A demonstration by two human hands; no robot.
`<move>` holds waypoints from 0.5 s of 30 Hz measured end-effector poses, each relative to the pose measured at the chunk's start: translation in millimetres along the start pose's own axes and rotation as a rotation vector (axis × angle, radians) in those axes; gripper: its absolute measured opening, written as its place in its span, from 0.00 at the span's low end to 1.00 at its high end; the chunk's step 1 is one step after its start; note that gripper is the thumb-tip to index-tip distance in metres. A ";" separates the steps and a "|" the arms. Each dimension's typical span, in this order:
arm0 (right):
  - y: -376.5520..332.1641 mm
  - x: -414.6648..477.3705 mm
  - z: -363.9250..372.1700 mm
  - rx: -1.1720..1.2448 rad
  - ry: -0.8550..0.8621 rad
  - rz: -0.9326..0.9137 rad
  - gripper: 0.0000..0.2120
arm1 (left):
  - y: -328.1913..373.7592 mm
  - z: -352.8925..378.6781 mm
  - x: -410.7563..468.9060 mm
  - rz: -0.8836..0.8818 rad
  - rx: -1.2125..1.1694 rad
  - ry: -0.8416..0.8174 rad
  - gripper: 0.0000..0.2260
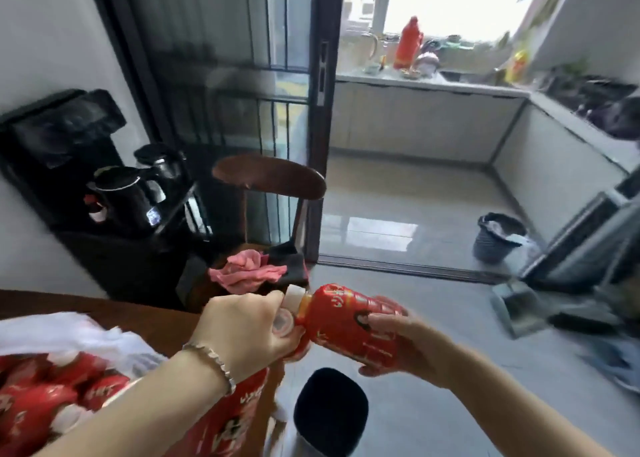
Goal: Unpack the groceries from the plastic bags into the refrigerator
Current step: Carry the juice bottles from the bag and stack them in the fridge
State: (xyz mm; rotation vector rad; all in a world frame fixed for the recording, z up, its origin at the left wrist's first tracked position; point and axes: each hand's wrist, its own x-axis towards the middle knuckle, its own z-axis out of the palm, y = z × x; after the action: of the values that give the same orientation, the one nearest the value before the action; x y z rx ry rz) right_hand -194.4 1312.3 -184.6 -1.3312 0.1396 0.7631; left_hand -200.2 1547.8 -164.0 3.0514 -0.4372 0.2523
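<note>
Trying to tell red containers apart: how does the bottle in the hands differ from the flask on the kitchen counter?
The bottle lies sideways in the right hand; the flask stands upright on the counter. The bottle's cap is white; the flask's top is red. Both are red.

On my remote feed, a red-wrapped drink bottle (349, 321) with a white cap lies on its side in mid-air, cap pointing left, the right hand (398, 339) gripping its body. A second bottle (235, 422), also red, hangs below the left hand (242, 328), held near its top. More red bottles (45, 397) fill the white plastic bag (104, 339) on the desk (145, 314).
</note>
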 end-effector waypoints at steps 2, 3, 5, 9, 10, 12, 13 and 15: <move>-0.4 -30.7 -46.8 -0.050 0.023 -0.007 0.34 | 45.2 7.8 31.2 0.132 0.053 0.022 0.21; -1.5 -47.8 -71.1 -0.092 0.030 -0.010 0.34 | 71.7 9.9 47.5 0.196 0.065 0.022 0.21; -5.3 -75.8 -113.2 -0.205 0.038 0.006 0.35 | 120.5 12.7 72.1 0.291 0.083 -0.015 0.20; -8.7 -136.3 -205.7 -0.341 0.098 0.010 0.34 | 245.0 24.0 120.7 0.493 0.122 -0.007 0.18; -7.7 -152.4 -229.1 -0.364 0.130 0.016 0.34 | 277.3 30.7 131.0 0.514 0.121 0.008 0.21; -3.5 -184.4 -272.7 -0.368 0.207 0.012 0.36 | 338.4 41.2 152.4 0.542 0.083 -0.010 0.23; -1.3 -198.5 -291.3 -0.348 0.244 -0.002 0.34 | 365.4 41.3 162.6 0.563 0.064 -0.025 0.22; 2.7 -236.4 -338.5 -0.286 0.350 -0.057 0.30 | 433.3 40.6 187.4 0.627 0.038 -0.035 0.21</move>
State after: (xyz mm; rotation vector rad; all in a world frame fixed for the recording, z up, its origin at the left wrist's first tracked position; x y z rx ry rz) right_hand -264.4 906.3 -158.0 -1.7285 0.2772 0.5079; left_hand -139.1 1077.9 -161.7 2.8577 -1.3944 0.2253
